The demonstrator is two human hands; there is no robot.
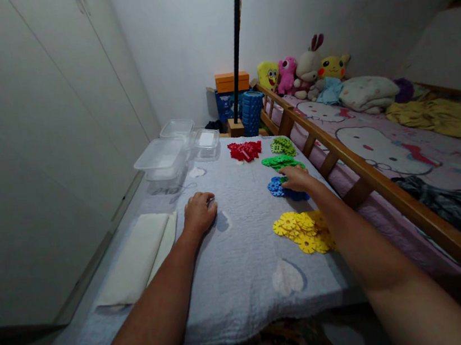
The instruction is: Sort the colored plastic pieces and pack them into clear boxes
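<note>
My left hand (200,211) rests on the cloth-covered table, fingers loosely bent and apart, with nothing in it. Farther forward on the right, my right hand (296,178) is over the blue flower-shaped plastic discs (275,187), its fingers closed. A green flower disc (283,181) shows at its fingers, partly hidden by them. Just beyond lies a pile of green discs (275,161), then light green ones (282,146). Red discs (245,151) lie at the far middle. Yellow discs (304,230) are heaped nearer, partly behind my right forearm.
Clear plastic containers (160,154) stand at the table's far left, a lidded box (207,140) beside them. A folded cream cloth (137,258) lies at the left. A wooden bed rail (338,150) runs along the right side. A black pole (236,47) rises behind the table.
</note>
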